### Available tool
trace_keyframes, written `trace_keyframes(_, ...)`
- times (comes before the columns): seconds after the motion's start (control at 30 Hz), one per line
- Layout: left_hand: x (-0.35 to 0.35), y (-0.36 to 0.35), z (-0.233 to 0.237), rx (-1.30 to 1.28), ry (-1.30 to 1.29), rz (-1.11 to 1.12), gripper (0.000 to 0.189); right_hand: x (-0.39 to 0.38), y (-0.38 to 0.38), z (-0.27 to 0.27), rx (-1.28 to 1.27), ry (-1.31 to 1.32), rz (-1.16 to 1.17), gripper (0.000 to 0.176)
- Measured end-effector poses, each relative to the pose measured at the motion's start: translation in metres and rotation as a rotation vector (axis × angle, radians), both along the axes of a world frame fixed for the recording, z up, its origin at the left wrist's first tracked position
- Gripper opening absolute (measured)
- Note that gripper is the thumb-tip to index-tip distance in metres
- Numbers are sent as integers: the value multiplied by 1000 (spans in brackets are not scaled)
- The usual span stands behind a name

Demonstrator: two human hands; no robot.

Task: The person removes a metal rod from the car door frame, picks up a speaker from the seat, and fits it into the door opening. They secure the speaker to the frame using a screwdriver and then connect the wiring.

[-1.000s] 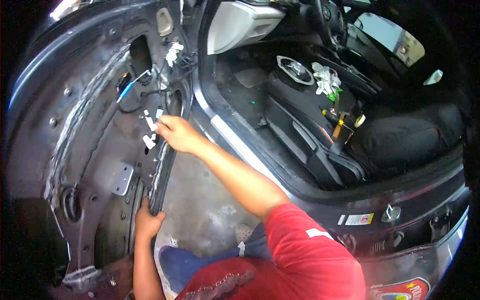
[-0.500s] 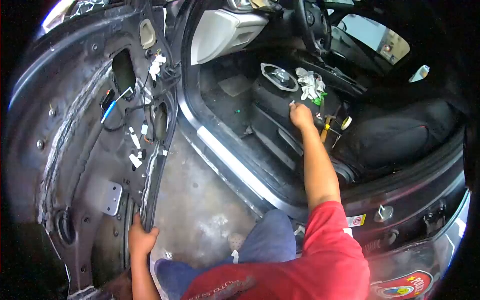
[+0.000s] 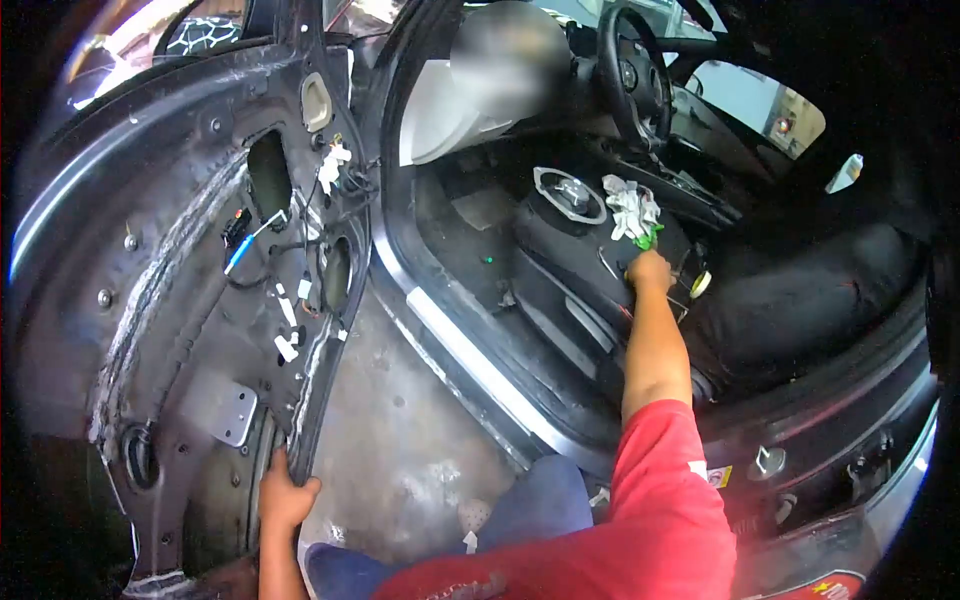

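Observation:
My left hand (image 3: pixel 287 492) grips the inner edge of the stripped car door (image 3: pixel 190 350), its thumb toward the gap. Over the seat, my right hand (image 3: pixel 650 272) reaches down among tools, fingers curled and tips hidden, so what they hold does not show. Just left of it is a thin curved metal piece (image 3: pixel 607 265). White gloves (image 3: pixel 630 207) with a green part lie beyond the hand. A speaker (image 3: pixel 570 195) with a pale frame rests farther up the seat. To the right of the hand sits a yellow-rimmed tape roll (image 3: pixel 702 285).
A blue-handled tool (image 3: pixel 240 255) hangs among wires on the door. The door sill (image 3: pixel 480 360) runs between the door and the seat. Ahead are the steering wheel (image 3: pixel 635 75) and a pale dashboard panel (image 3: pixel 430 115). Another dark seat (image 3: pixel 790 290) is at right.
My right hand has moved back and right from beside the speaker to the tools, covering the yellow-handled one. The view has shifted slightly. My left hand stays on the door edge.

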State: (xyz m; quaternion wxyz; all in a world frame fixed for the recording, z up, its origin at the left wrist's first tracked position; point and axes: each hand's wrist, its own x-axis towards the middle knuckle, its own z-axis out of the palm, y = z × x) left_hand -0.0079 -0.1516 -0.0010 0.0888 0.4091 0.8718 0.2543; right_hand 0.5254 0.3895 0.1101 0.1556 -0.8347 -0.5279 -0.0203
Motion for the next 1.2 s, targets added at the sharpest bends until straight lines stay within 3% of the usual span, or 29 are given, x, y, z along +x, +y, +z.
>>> trace_keyframes(0.07,5,0,10,-63,-48,4,84,6,8,-2,-17,1,22,39)
trace_keyframes(0.23,2,0,4,-72,-27,7,86,21,40,0,336,198,77,37)
trace_keyframes(0.4,0,-1,-3,-26,-52,0,87,-14,54,33,414,69,65,43)
trace_keyframes(0.47,-5,-2,-13,-33,-4,-4,87,-30,66,47,430,278,495,50)
trace_keyframes(0.53,3,0,1,-47,-22,5,88,-55,67,61,372,426,697,61)
trace_keyframes(0.67,5,0,5,-53,-34,8,89,-102,79,66,327,315,804,75)
trace_keyframes(0.77,8,1,14,-85,-69,8,90,-125,89,65,254,141,724,87)
trace_keyframes(0.93,11,5,21,-84,-107,27,90,-131,113,46,169,124,636,87)
trace_keyframes(1.07,7,4,11,-100,-70,20,91,-123,114,52,225,130,690,70)
trace_keyframes(1.2,7,5,11,-91,-101,31,90,-113,111,47,486,189,736,56)
